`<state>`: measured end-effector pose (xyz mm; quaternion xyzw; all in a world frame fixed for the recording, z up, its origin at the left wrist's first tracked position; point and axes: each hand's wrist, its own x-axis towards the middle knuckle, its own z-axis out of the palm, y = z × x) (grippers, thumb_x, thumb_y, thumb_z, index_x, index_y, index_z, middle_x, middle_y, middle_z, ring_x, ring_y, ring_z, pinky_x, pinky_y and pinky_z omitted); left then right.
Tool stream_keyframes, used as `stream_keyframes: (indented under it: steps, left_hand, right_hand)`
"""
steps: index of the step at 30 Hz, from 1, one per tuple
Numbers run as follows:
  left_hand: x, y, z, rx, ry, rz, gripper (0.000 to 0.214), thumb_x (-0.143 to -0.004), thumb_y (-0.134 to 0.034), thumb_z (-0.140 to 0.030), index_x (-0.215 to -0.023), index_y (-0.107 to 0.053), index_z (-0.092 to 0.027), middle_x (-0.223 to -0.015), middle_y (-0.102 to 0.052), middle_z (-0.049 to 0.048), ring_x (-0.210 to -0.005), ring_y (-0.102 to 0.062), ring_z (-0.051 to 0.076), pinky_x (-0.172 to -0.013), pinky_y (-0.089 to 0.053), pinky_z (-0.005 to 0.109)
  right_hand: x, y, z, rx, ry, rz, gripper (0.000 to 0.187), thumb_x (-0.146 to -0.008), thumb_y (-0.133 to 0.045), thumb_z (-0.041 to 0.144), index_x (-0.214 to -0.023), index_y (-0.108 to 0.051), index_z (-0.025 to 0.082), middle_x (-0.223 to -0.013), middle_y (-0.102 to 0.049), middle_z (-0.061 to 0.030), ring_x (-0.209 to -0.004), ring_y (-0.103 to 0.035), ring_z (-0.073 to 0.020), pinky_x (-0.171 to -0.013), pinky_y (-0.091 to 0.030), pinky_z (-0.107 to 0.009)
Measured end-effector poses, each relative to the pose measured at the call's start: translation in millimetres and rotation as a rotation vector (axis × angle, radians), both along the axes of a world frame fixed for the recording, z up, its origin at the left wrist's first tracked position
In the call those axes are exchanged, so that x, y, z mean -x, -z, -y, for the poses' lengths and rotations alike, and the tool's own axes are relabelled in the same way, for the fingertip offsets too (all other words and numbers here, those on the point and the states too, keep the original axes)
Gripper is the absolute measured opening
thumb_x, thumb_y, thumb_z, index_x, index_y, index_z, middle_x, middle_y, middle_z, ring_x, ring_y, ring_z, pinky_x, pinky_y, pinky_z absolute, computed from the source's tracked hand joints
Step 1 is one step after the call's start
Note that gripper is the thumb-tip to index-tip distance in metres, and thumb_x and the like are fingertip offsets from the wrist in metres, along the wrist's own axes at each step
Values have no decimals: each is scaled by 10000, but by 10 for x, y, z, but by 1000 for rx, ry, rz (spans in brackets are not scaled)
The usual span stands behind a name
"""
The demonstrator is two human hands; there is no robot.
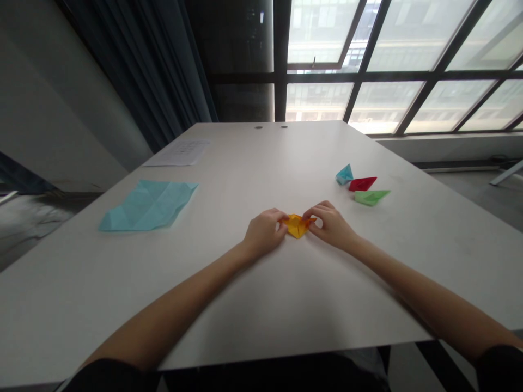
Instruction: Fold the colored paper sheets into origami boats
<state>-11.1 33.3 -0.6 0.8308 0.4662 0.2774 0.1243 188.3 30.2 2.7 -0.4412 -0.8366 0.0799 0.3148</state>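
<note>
A small folded orange paper [297, 225] lies on the white table [261, 294] in front of me. My left hand [265, 232] pinches its left side with curled fingers. On the opposite side, my right hand [333, 224] grips its right edge the same way. Both hands rest on the tabletop, and the paper shows only between the fingertips.
Three folded paper boats stand to the right beyond my hands: a blue one [344, 175], a red one [362, 183] and a green one [371, 196]. A creased light-blue sheet [149, 205] lies at the left, a printed white sheet [180, 152] farther back. Windows fill the far wall.
</note>
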Motion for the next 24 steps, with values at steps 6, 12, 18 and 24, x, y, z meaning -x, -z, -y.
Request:
stream_keyframes:
  steps: [6, 12, 18, 24]
  left_hand:
    - [1, 20, 11, -6, 77, -61, 229, -762, -408, -177, -817, -626, -219, -971, -605, 12, -857, -560, 161, -749, -438, 263]
    - [2, 1, 16, 68, 44, -9, 207, -768, -409, -184, -951, -500, -210, -855, -611, 29, -691, -560, 152, -628, -433, 266]
    - [19, 58, -26, 148, 44, 127, 201, -764, -425, -194, -956, -370, -221, -872, -606, 22, -639, -549, 134, -574, -412, 244]
    - [26, 71, -50, 233, 65, 196, 220, -741, -443, -190, -952, -388, -222, -835, -623, 12, -579, -525, 113, -575, -401, 235]
  right_hand:
    - [25, -96, -66, 17, -75, 195, 341, -680, -522, 90, -991, -593, 211, -805, -675, -25, -813, -534, -202, -730, -430, -313]
    - [87, -279, -205, 114, -107, 438, 336, -666, -586, 161, -998, -611, 209, -806, -676, -46, -761, -576, -199, -638, -403, -267]
    - [181, -415, -265, 226, -155, 660, 271, -714, -548, 189, -973, -597, 252, -812, -668, -7, -714, -597, -153, -695, -371, -265]
    - [228, -422, -332, 151, -256, 731, 243, -695, -602, 198, -936, -607, 230, -900, -642, -48, -875, -557, -196, -724, -365, -277]
